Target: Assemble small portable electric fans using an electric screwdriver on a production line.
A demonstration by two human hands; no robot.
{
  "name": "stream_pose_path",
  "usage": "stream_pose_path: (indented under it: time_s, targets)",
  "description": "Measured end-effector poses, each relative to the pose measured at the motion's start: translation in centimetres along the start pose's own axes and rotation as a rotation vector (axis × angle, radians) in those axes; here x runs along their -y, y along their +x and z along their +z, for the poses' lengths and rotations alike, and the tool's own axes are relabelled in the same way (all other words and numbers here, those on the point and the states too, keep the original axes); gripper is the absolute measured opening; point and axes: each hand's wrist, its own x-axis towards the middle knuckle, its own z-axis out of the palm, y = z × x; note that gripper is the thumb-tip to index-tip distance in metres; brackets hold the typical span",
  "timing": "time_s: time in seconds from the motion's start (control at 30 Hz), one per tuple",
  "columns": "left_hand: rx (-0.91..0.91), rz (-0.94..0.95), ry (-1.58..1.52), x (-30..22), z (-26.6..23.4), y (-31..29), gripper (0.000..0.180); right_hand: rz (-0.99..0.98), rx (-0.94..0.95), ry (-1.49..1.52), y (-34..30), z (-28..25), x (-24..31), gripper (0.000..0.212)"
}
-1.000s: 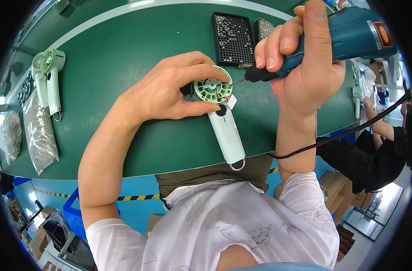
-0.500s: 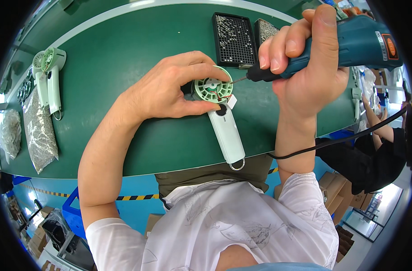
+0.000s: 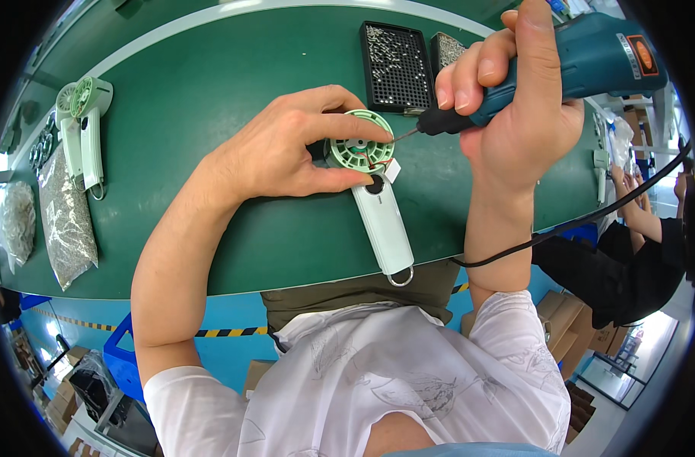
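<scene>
head view: left hand (image 3: 290, 148) grips one handheld fan (image 3: 379, 207), right hand (image 3: 528, 126) grasps one electric screwdriver (image 3: 595, 61) near two trays (image 3: 393, 104)

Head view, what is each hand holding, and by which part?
The left hand holds a handheld fan by its round green head; the right hand holds a teal electric screwdriver around its body's front part.

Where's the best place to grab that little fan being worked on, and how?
Probably by the pale handle, from the near side: it juts out that way, long, slim and mostly bare, while the left hand grips the round head.
</scene>
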Motion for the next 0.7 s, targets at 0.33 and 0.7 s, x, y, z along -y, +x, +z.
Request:
stream_pose_path:
  time_s: [0.33, 0.7]
  targets:
    - [-0.018, -0.003, -0.005, 0.2, 0.0, -0.4, 0.048, 0.025, -0.419, -0.552, -2.3, 4.5, 2.2, 0.026]
    - [-0.009, -0.019, 0.007, 0.2, -0.1, -0.3, 0.049, 0.087, -0.049, -0.019, -1.1, 2.0, 1.3, 0.028]
